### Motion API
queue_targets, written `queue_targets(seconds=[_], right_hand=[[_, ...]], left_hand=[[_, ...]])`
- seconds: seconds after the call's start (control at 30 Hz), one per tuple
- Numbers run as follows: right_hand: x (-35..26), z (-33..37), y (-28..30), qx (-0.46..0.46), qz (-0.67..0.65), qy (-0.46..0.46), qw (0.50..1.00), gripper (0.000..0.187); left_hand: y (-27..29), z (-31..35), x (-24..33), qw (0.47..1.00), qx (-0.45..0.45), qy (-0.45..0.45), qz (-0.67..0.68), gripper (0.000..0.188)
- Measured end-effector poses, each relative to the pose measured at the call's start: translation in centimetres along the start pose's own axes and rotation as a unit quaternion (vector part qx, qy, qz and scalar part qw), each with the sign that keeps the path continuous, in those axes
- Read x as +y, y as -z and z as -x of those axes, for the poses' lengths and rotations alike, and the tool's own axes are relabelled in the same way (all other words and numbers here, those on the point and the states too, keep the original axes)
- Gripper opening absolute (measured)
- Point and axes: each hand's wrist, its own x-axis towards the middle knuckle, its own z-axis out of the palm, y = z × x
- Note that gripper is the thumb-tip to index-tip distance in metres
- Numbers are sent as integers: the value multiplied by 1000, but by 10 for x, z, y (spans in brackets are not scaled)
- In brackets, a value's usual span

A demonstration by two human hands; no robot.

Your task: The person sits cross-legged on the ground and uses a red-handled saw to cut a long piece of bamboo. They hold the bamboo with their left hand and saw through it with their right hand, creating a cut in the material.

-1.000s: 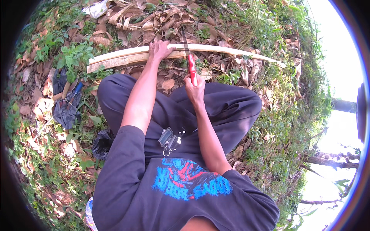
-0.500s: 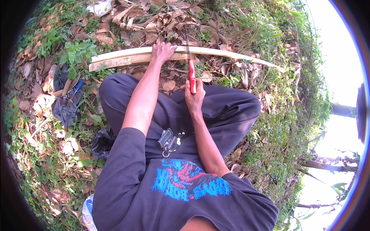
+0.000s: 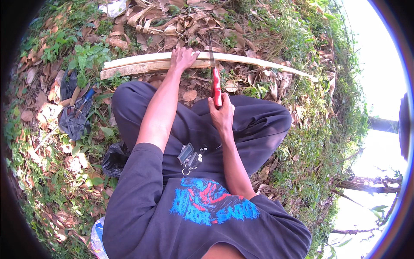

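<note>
A long pale wooden strip (image 3: 254, 61) lies crosswise in front of my crossed legs, tapering toward its right end. Beneath and along its near side is a shorter, browner piece of wood (image 3: 125, 70). My left hand (image 3: 183, 59) bears down on the strip near its middle, fingers closed over it. Just right of those fingers, the thin blade of a handsaw (image 3: 216, 82) crosses the strip, pointing away from me. Around the saw's red handle my right hand (image 3: 223, 113) is closed. How deep the blade has cut cannot be made out.
At the left, tools with wooden and blue handles (image 3: 88, 95) rest on a black plastic bag (image 3: 74, 123). Another black bag (image 3: 114, 159) sits by my left knee. Dry leaves (image 3: 172, 21) and green plants cover the ground. Dark clip-like items with a ring (image 3: 186, 155) lie in my lap.
My right hand and the saw have shifted slightly toward me and to the right. The left hand stays on the strip, which has hardly moved.
</note>
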Motion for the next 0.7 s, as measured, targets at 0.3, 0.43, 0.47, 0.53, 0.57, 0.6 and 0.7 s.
queue_targets(seconds=[0.3, 0.43, 0.47, 0.53, 0.57, 0.6, 0.7], right_hand=[[12, 43, 10, -47, -261, -23, 964, 17], [34, 37, 23, -83, -241, -38, 966, 18], [31, 35, 23, -70, -240, -24, 968, 17], [23, 31, 20, -45, -235, 5, 971, 16], [21, 28, 9, -3, -267, 60, 962, 14], [19, 27, 8, -18, -294, 22, 955, 13], [0, 27, 13, -65, -317, -86, 942, 12]], left_hand=[[-1, -2, 0, 1000, -6, 0, 2, 62], [2, -1, -1, 1000, -6, 0, 11, 63], [2, -1, -1, 1000, -3, -2, 12, 64], [1, -2, -1, 1000, -13, 3, 11, 65], [0, -3, 0, 1000, -18, 5, 11, 65], [-1, -5, 1, 1000, -18, 4, 12, 65], [0, -4, -3, 1000, -23, 8, 17, 67]])
